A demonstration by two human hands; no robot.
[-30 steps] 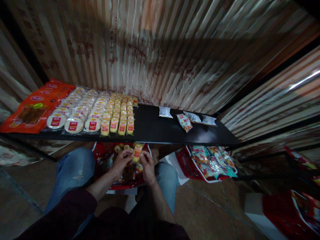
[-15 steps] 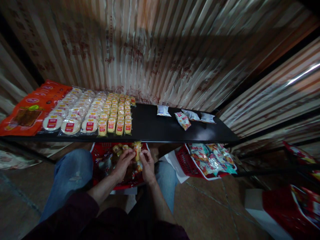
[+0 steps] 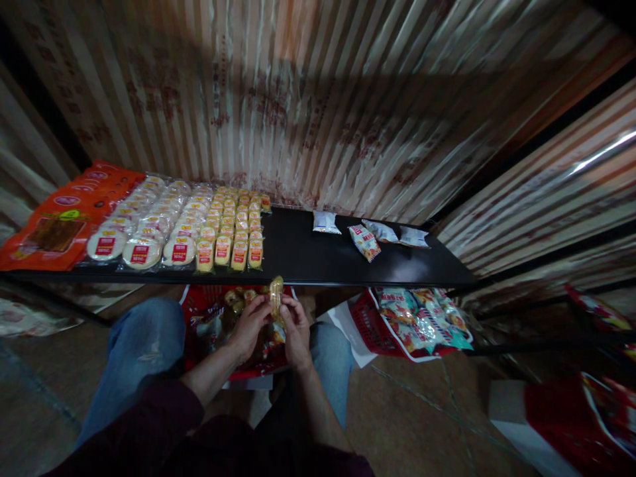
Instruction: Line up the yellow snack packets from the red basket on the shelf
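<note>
My left hand (image 3: 250, 324) and my right hand (image 3: 296, 328) are pressed together around a small stack of yellow snack packets (image 3: 275, 297), held upright just below the front edge of the black shelf (image 3: 308, 255). Both hands hover over a red basket (image 3: 203, 308) of the same packets between my knees. On the shelf above, rows of matching yellow packets (image 3: 233, 232) lie in neat columns.
Left of the yellow rows lie round white cakes (image 3: 144, 228) and orange flat bags (image 3: 64, 212). A few small white snack bags (image 3: 368, 238) sit on the shelf's right part. Another red basket with colourful bags (image 3: 412, 318) stands on the floor at right. Striped packaging fills the wall behind.
The packets in my hands have turned from face-on to edge-on and risen slightly toward the shelf edge. My hands closed tighter together.
</note>
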